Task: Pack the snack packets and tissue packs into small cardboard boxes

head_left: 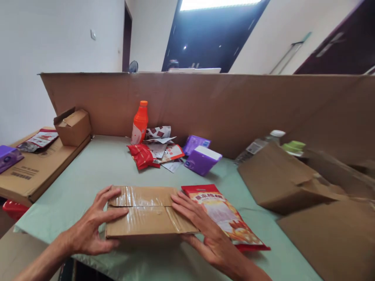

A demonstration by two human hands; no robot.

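Observation:
A closed cardboard box [146, 220] with clear tape over its top seam is at the near side of the table, between my hands. My left hand [95, 224] grips its left end, fingers on top and thumb at the lower front corner. Across the right end lies my right hand [202, 226], fingers over the top and thumb under the front edge. Just right of the box, partly behind my right hand, a red and white food bag [224, 210] lies flat. The underside of the box is hidden.
An orange bottle [140, 123], a red packet [142, 156] and a purple tissue pack [202, 160] stand or lie towards the back. A cardboard wall [187, 93] closes the far side. Cardboard boxes [275, 175] crowd the right; an open box [73, 127] sits at left.

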